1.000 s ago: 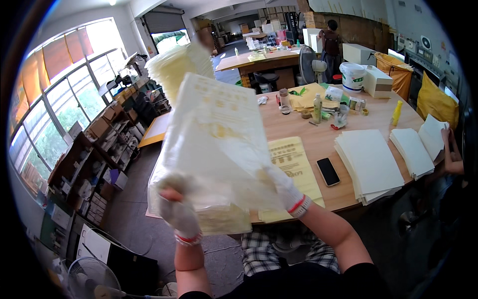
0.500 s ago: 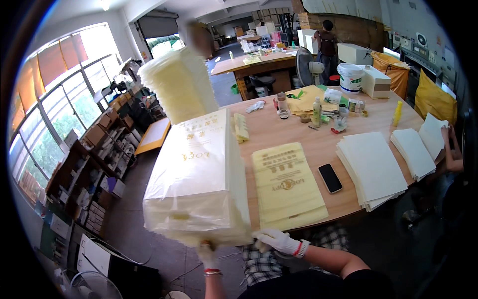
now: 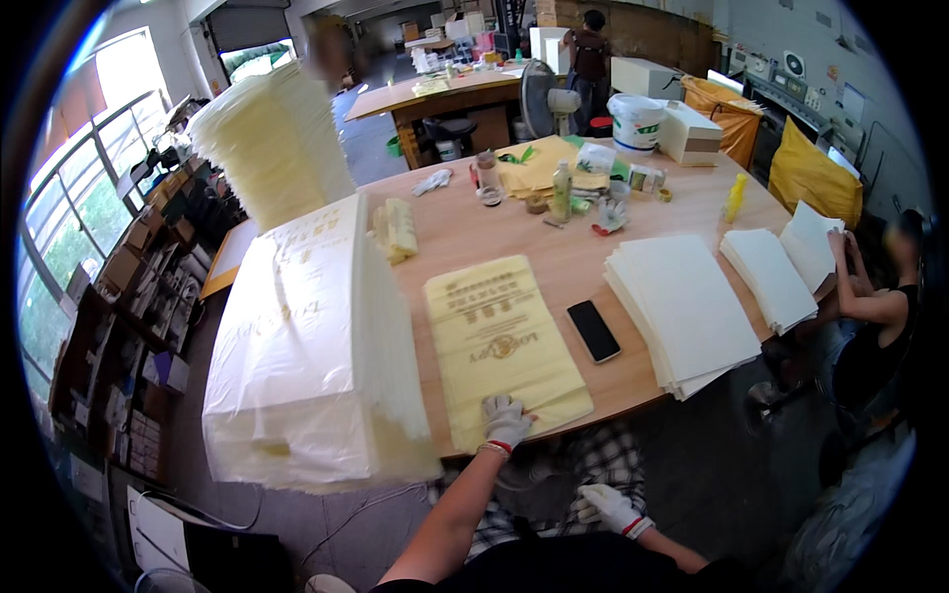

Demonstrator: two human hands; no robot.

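My left hand [image 3: 507, 423], in a whitish-grey work glove, lies with fingers spread on the near end of a flat pile of pale yellow printed plastic bags [image 3: 494, 326]. Lower right, over my checkered lap, my gloved right hand [image 3: 613, 509] hangs apart from the table, fingers loosely bent and nothing visible in it. A tall block of stacked bags [image 3: 287, 326], glossy with gold print on top, stands left of the pile and juts past the table's front edge. Behind it rises another high stack of yellowish bags [image 3: 272, 143].
A black phone [image 3: 593, 331] and white sheet stacks [image 3: 682, 306] lie to the right. A seated co-worker [image 3: 875, 296] handles sheets there. Farther back are a bottle [image 3: 561, 193], a white bucket [image 3: 636, 124], a yellow bottle [image 3: 734, 198] and a folded yellow bundle [image 3: 398, 230].
Both hands have left the lower edge of the tall block. My left hand has moved right onto the flat pile; my right hand has drawn back toward my lap. The view has turned right.
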